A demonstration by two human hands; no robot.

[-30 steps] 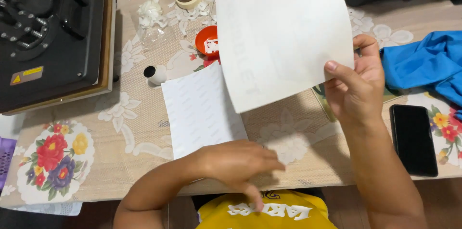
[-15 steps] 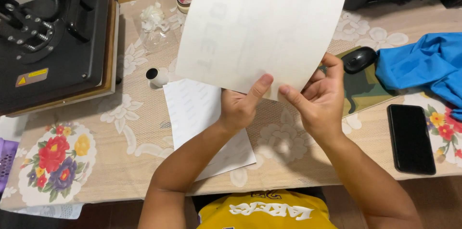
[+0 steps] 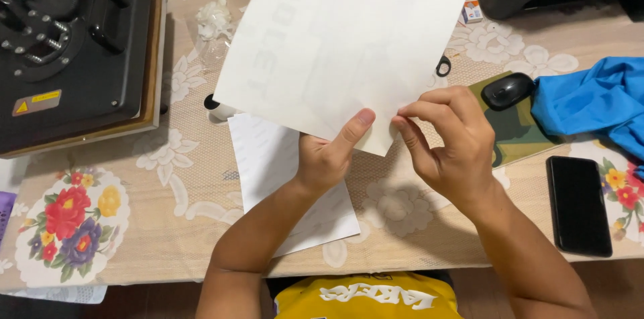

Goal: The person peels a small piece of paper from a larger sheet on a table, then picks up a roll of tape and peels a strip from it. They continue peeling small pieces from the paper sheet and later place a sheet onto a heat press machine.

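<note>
Pinching the lower corner of the white sheet (image 3: pixel 349 44), the left hand (image 3: pixel 329 158) and right hand (image 3: pixel 449 151) now share one grip; a moment ago only the right held it. Below the grip a second sheet (image 3: pixel 288 171) lies on the tabletop (image 3: pixel 168 225); rightward sits a mouse (image 3: pixel 508 91).

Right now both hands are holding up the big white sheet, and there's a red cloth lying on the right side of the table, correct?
Not quite: the cloth is blue, not red, as the head view shows. Both the left hand and right hand do hold the big white sheet.
</note>
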